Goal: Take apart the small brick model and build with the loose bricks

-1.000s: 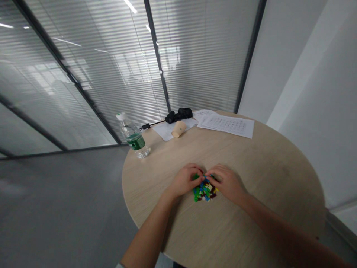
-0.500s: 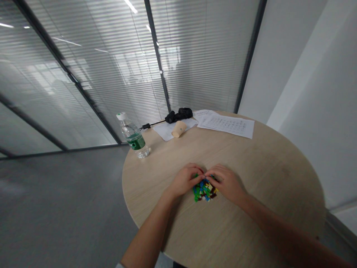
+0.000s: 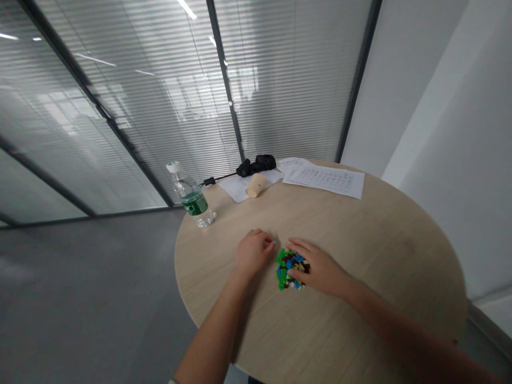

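A small heap of toy building bricks (image 3: 286,272) in green, blue, dark red, white and yellow lies on the round wooden table (image 3: 360,234). Just left of the heap, my left hand (image 3: 255,250) pinches a tiny blue brick (image 3: 275,241) between thumb and fingertips. My right hand (image 3: 320,269) rests along the right side of the heap with thumb and fingers apart, curved around it. Its fingers cover part of the bricks, and no brick shows gripped in it.
Toward the far left edge stands a plastic water bottle (image 3: 194,200) with a green label. A paper cup (image 3: 256,185) lies on its side on a white sheet (image 3: 234,188). Behind it is a folded black umbrella (image 3: 262,164). Printed papers (image 3: 332,180) lie at the back.
My left hand has moved left, away from the heap, with the small blue brick. My right hand has opened its fingers over the right side of the heap.
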`<state>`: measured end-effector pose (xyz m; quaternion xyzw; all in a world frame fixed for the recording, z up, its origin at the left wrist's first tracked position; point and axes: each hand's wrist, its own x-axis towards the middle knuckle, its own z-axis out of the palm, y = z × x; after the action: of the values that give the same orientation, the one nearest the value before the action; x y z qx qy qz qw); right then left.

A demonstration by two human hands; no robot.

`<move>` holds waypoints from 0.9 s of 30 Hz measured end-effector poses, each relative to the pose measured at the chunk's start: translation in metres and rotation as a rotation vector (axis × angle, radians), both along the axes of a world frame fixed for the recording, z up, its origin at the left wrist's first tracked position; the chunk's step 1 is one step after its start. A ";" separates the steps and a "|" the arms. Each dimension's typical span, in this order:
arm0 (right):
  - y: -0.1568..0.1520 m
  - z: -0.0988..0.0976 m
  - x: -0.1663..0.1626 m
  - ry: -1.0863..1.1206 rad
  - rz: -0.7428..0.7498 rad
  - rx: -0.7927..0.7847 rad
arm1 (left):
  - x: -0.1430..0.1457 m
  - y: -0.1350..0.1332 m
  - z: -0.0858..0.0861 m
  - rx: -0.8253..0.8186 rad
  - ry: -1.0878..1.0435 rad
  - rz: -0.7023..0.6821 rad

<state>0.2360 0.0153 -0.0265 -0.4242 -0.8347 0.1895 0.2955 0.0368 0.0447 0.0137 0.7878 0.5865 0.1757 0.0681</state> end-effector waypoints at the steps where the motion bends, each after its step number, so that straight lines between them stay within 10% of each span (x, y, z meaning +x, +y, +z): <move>1: -0.001 0.000 0.000 -0.032 0.031 -0.001 | 0.000 0.000 0.000 -0.004 0.015 0.021; 27: -0.004 0.014 -0.006 -0.087 0.237 0.022 | 0.002 -0.001 -0.002 -0.030 0.131 0.041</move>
<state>0.2304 0.0117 -0.0123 -0.3273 -0.8931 0.1955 0.2390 0.0393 0.0432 0.0114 0.7844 0.6081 0.1164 0.0378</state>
